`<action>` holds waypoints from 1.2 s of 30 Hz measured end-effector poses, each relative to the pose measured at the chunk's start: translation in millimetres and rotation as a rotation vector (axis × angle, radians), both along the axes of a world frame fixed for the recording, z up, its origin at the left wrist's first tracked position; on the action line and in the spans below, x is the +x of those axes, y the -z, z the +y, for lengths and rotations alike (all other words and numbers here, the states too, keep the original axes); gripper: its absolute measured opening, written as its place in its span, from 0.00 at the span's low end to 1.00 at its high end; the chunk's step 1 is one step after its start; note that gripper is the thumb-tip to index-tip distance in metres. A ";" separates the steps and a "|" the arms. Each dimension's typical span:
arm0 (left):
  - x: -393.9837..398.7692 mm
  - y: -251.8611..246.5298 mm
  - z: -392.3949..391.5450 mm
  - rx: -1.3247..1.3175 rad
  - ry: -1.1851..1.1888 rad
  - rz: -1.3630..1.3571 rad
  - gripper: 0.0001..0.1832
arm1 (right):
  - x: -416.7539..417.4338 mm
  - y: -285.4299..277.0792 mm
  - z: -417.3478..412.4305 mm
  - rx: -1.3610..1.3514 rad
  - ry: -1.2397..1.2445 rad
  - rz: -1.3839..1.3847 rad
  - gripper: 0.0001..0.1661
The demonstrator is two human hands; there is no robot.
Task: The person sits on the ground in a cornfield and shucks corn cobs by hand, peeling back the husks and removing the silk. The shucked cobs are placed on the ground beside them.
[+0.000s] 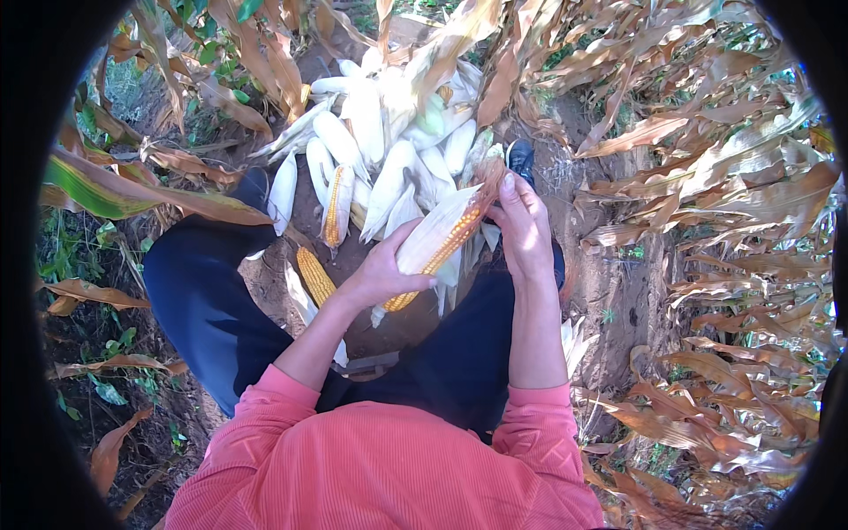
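Observation:
An ear of corn (457, 233), partly husked, lies across my left hand (391, 265), which is wrapped around its lower half. Pale husk (434, 228) still covers the ear's left side, while rows of yellow kernels show on the right. At the ear's upper end, my right hand (527, 222) pinches the brown corn silk (490, 173) and husk tip between thumb and fingers. Beyond my hands is a heap of ears in whitish husks (338, 139). One of them, a partly opened ear (334, 205), shows its kernels. A bare yellow ear (315, 275) rests on the ground left of my left wrist.
My bent legs in dark trousers (205, 285) frame the work spot, with a dark shoe (521, 159) beside the heap. Dry corn stalks and leaves (729, 199) crowd the right side. A long green-and-brown leaf (132, 192) reaches over my left knee. Bare soil (599, 278) runs along the right.

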State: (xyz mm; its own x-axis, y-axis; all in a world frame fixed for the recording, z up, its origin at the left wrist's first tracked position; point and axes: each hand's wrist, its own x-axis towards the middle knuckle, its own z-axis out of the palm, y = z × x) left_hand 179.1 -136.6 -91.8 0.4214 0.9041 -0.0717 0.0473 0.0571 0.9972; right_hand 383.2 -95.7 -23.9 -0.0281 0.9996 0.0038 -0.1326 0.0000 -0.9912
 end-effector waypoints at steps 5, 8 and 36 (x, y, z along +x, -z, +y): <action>-4.1 -0.2 0.0 0.036 0.020 0.096 0.51 | -9.4 8.2 12.4 -0.060 0.078 0.029 0.18; -5.3 1.4 1.0 -0.017 0.044 0.098 0.51 | -17.9 8.5 15.5 -0.061 0.137 0.227 0.14; -31.1 45.2 15.9 -0.410 -0.248 -0.313 0.33 | 207.2 -57.6 17.2 0.072 0.637 -0.025 0.05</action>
